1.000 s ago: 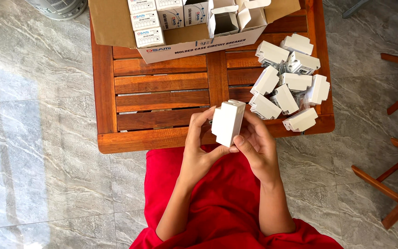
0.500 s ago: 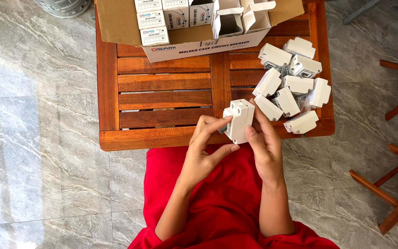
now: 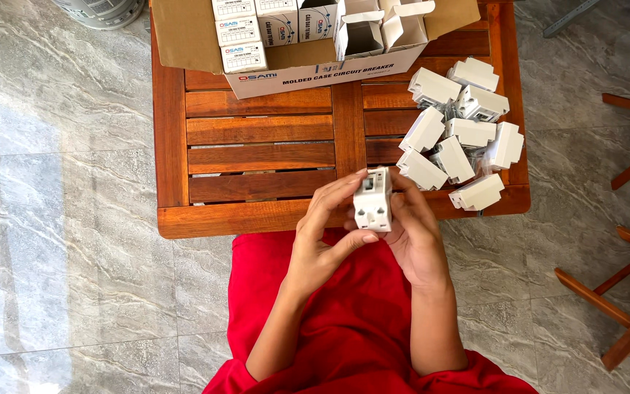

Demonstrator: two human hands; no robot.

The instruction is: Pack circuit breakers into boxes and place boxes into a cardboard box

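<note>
A small white plastic breaker unit [image 3: 373, 201] is held upright between both hands over the near edge of the wooden slatted table [image 3: 257, 157]. My left hand [image 3: 324, 233] grips its left side with the thumb under it. My right hand [image 3: 415, 233] cups its right side and back. A pile of several similar white units [image 3: 461, 135] lies on the table's right part, just beyond my right hand.
An open cardboard box [image 3: 308, 51] with small white cartons stands at the table's far edge. Red clothing [image 3: 351, 321] covers my lap. Wooden chair legs [image 3: 621, 292] stand on the marble floor at right. A grey round container [image 3: 103, 11] sits at top left.
The white unit has been turned in my hands and brought slightly lower and nearer, its face with the holes now towards me.
</note>
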